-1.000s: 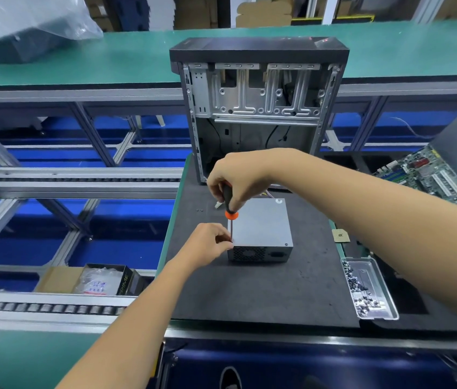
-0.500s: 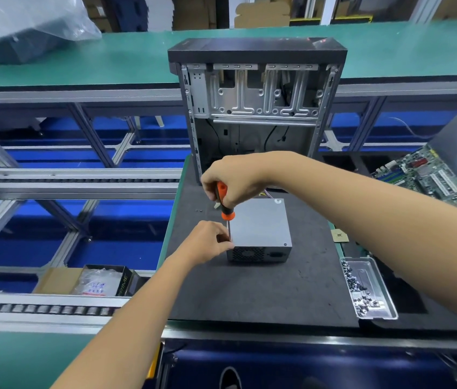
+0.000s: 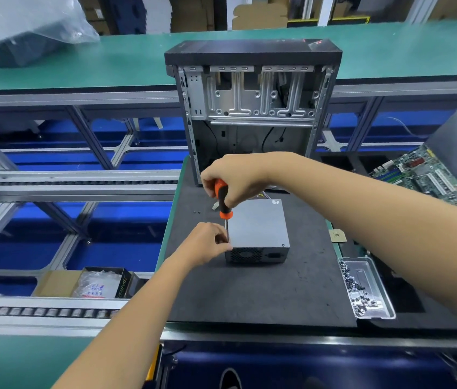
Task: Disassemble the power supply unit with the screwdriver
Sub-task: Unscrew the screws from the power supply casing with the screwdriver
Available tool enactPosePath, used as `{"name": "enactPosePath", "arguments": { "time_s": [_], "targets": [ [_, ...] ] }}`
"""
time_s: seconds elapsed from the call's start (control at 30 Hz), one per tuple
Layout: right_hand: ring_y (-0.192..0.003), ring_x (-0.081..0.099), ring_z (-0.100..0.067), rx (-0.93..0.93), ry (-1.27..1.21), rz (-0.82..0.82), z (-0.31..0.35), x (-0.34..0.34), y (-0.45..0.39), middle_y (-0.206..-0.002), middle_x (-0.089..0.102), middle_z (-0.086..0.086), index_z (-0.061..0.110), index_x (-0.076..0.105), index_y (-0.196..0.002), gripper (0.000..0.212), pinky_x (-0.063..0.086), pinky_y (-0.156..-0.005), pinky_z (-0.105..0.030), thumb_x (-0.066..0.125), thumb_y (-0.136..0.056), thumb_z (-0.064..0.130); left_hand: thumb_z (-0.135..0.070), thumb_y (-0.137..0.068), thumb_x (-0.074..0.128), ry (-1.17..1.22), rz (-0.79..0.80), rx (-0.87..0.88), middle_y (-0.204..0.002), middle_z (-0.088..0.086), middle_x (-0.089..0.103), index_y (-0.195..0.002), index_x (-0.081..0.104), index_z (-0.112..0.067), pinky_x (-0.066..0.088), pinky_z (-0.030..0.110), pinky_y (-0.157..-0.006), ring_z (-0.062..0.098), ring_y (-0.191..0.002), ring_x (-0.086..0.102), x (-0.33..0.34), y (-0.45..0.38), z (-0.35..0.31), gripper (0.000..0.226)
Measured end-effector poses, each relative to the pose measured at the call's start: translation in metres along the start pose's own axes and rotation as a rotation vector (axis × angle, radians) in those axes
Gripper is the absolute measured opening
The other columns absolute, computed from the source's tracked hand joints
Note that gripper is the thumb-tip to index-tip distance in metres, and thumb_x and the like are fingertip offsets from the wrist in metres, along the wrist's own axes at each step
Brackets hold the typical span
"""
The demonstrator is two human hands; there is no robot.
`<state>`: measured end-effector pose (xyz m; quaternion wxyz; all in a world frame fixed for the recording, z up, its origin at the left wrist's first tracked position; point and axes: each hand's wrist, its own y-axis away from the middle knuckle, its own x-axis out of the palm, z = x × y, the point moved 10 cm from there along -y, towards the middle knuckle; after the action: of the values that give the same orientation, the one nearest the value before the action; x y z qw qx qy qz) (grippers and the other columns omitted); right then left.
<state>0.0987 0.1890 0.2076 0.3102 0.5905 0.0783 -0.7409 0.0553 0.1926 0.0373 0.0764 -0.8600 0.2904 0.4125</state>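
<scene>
A grey metal power supply unit [image 3: 258, 227] lies on the black foam mat [image 3: 249, 290], its vented face toward me. My right hand [image 3: 233, 178] grips the orange and black handle of a screwdriver [image 3: 223, 200], held upright over the unit's near left corner. The thin shaft runs down beside that corner. My left hand [image 3: 207, 242] pinches the shaft's lower end against the unit's left edge, hiding the tip. A screw shows at the unit's far right corner and another at the near right corner.
An open computer case [image 3: 252, 108] stands upright behind the unit. A clear tray of screws [image 3: 367, 287] lies at the mat's right edge, a motherboard [image 3: 424, 175] further right. Two small screws [image 3: 197, 212] lie on the mat to the left. A conveyor frame runs along the left.
My right hand has shifted slightly left and turned on the screwdriver, so more of the orange handle shows. My left hand stays at the shaft by the corner.
</scene>
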Motion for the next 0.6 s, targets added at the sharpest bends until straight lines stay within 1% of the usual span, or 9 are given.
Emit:
{"name": "enactPosePath", "arguments": {
  "time_s": [0.07,0.17,0.23,0.3,0.37,0.43,0.5,0.53,0.6],
  "targets": [
    [-0.064,0.057,-0.005,0.05,0.011,0.01,-0.006,0.003,-0.002,-0.078,0.056,0.008,0.018,0.055,-0.088,0.016,0.037,-0.049,-0.011,0.068,-0.084,0.026,-0.022,-0.081,0.074,-0.002,-0.004,0.008,-0.081,-0.001,0.069,-0.078,0.071,-0.01,0.051,0.023,-0.07,0.013,-0.074,0.062,0.0,0.001,-0.001,0.013],
    [-0.054,0.069,-0.018,0.156,0.101,0.002,-0.015,0.005,-0.004,-0.069,0.066,-0.004,0.012,0.055,-0.086,0.039,0.04,-0.049,-0.024,0.047,-0.097,0.049,-0.023,-0.081,0.074,-0.002,-0.017,0.012,-0.079,-0.004,0.067,-0.078,0.07,-0.011,0.045,0.01,-0.063,0.009,-0.072,0.061,-0.001,0.002,-0.001,0.013],
    [-0.054,0.066,-0.015,0.134,0.123,-0.011,-0.012,0.005,-0.007,-0.071,0.063,-0.002,0.01,0.055,-0.089,0.029,0.037,-0.048,-0.022,0.048,-0.098,0.037,-0.023,-0.081,0.074,-0.007,-0.016,0.011,-0.078,-0.003,0.067,-0.078,0.07,-0.01,0.045,0.011,-0.062,0.01,-0.071,0.061,-0.001,0.001,-0.001,0.014],
    [-0.062,0.056,-0.005,0.083,0.064,-0.013,-0.007,0.004,-0.006,-0.078,0.056,0.006,0.015,0.054,-0.095,0.013,0.034,-0.049,-0.018,0.062,-0.088,0.023,-0.023,-0.08,0.074,-0.006,-0.014,0.012,-0.077,-0.001,0.068,-0.078,0.07,-0.009,0.047,0.015,-0.063,0.012,-0.072,0.061,-0.001,0.0,-0.001,0.015],
    [-0.068,0.049,-0.004,0.065,0.027,0.013,-0.004,0.005,-0.004,-0.081,0.051,0.012,0.018,0.053,-0.098,0.024,0.033,-0.051,-0.018,0.07,-0.08,0.017,-0.024,-0.08,0.074,-0.001,-0.015,0.011,-0.076,-0.002,0.067,-0.078,0.07,-0.01,0.046,0.013,-0.062,0.011,-0.07,0.06,-0.001,0.0,-0.001,0.015],
    [-0.07,0.059,-0.012,0.092,0.038,0.028,-0.007,0.007,-0.004,-0.081,0.059,0.006,0.015,0.054,-0.094,0.025,0.039,-0.053,-0.021,0.07,-0.082,0.03,-0.024,-0.081,0.074,0.006,-0.016,0.014,-0.075,-0.003,0.066,-0.077,0.069,-0.012,0.043,0.011,-0.06,0.009,-0.068,0.058,-0.001,0.001,0.0,0.014],
    [-0.061,0.068,-0.02,0.165,0.17,0.026,-0.015,0.006,-0.006,-0.068,0.068,-0.004,0.011,0.055,-0.089,0.042,0.041,-0.051,-0.026,0.054,-0.091,0.052,-0.024,-0.081,0.074,0.018,-0.021,0.015,-0.074,-0.006,0.065,-0.075,0.068,-0.014,0.042,0.009,-0.059,0.006,-0.065,0.056,0.0,0.002,0.0,0.013],
    [-0.054,0.068,-0.02,0.202,0.21,0.032,-0.019,0.006,-0.006,-0.061,0.067,-0.006,0.009,0.054,-0.087,0.046,0.04,-0.05,-0.026,0.044,-0.095,0.054,-0.023,-0.081,0.074,0.024,-0.026,0.014,-0.073,-0.007,0.064,-0.074,0.067,-0.015,0.041,0.008,-0.058,0.005,-0.063,0.055,0.0,0.002,0.0,0.013],
    [-0.048,0.065,-0.018,0.19,0.148,0.026,-0.019,0.007,-0.008,-0.067,0.064,-0.004,0.011,0.05,-0.088,0.031,0.038,-0.047,-0.024,0.045,-0.098,0.04,-0.023,-0.08,0.074,0.029,-0.029,0.012,-0.071,-0.009,0.062,-0.073,0.066,-0.015,0.041,0.008,-0.058,0.004,-0.062,0.053,0.001,0.002,0.002,0.013]
  ]
}}
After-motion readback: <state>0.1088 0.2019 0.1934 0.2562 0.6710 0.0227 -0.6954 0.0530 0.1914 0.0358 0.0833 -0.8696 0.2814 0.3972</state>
